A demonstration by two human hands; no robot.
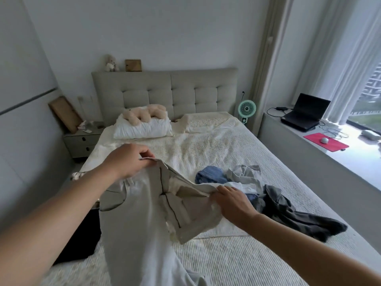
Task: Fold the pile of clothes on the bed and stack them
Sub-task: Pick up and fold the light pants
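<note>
While I hold the pale trousers (144,213) up over the bed (226,254), left hand (127,159) and right hand (231,201) each pinching the waistband, 1 weak pinch could drop them crumpled; the pile (247,182) lies just beyond.

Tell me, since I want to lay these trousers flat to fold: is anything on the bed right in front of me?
Nothing visible: the bed below the trousers is bare. The pile lies to the right.
</note>
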